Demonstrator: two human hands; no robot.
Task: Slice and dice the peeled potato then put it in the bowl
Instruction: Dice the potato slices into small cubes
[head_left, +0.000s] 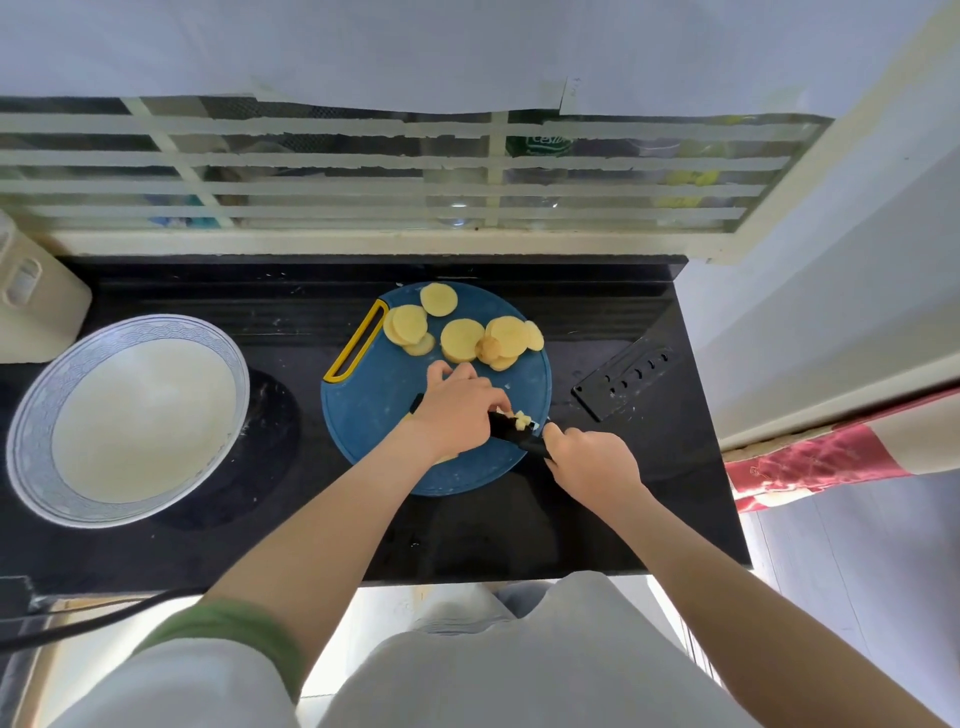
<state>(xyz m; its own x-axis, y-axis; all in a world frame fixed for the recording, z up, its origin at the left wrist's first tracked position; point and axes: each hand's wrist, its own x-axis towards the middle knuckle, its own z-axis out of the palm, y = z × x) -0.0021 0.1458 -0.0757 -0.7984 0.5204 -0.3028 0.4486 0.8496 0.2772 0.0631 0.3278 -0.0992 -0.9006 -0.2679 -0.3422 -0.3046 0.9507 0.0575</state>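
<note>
The potato is now mostly round slices (462, 338), lying loosely overlapped on the far half of the blue cutting board (374, 410). A few diced bits (523, 420) sit on the black knife (511, 428) near the board's right edge.

The left hand (457, 410) is hunched over the blade with its fingers curled down onto those bits. Whatever else lies under the palm is hidden. The right hand (592, 462) is wrapped around the knife handle, just off the board's near-right rim.

The main risk is the left fingertips: they are touching or almost touching the blade, so a slip on the wet starch could nick them. The dice are close to the board's edge and could roll onto the dark table (597, 519). The round board could also turn or slide under a hard chop.

The bowl (31, 415) stands well apart on the left, with nothing visible in it, so pieces could drop on the way over. A black knife sheath (626, 376) lies to the right of the board, near the knife hand's elbow room.
</note>
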